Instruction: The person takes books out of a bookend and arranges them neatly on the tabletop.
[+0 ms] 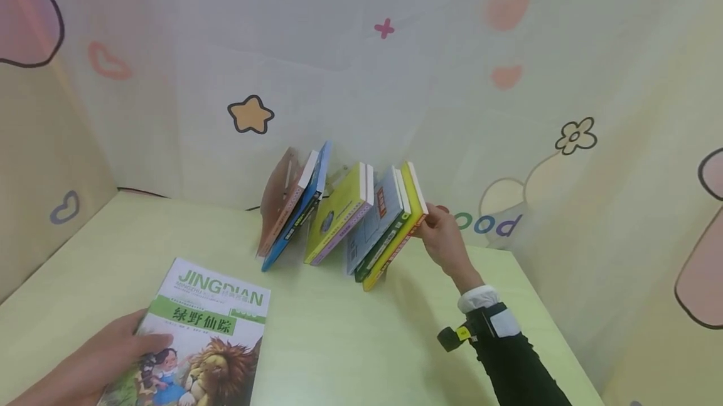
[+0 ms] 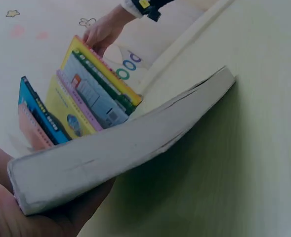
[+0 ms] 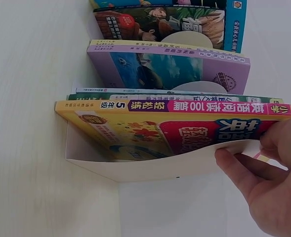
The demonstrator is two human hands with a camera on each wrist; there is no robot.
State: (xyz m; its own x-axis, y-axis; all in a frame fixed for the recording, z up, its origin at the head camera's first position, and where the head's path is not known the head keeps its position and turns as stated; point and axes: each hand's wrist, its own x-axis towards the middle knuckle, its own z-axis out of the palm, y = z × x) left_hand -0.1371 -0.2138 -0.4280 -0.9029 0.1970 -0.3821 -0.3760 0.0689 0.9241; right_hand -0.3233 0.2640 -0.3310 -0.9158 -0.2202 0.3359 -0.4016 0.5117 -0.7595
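Note:
My left hand (image 1: pixel 113 349) grips a paperback book (image 1: pixel 209 318) by its left edge, thumb over a cover with a lion and a girl. In the left wrist view a long pale edge of this book (image 2: pixel 110 153) faces the camera. My right hand (image 1: pixel 446 243) is at the right end of a row of leaning books. In the right wrist view its fingers pinch the rim of a white bookend panel (image 3: pixel 170 170). The yellow English reading book (image 3: pixel 140 136) leans just inside that panel, close to the fingertips.
Left of the yellow book stand a grey-blue book (image 1: pixel 369 227), a yellow-and-purple pair (image 1: pixel 339 214) and a blue book (image 1: pixel 322 174), with gaps between groups. Rounded white dividers (image 3: pixel 189 39) show among them. The pale tabletop (image 1: pixel 339 331) meets a patterned curtain (image 1: pixel 339 48) behind.

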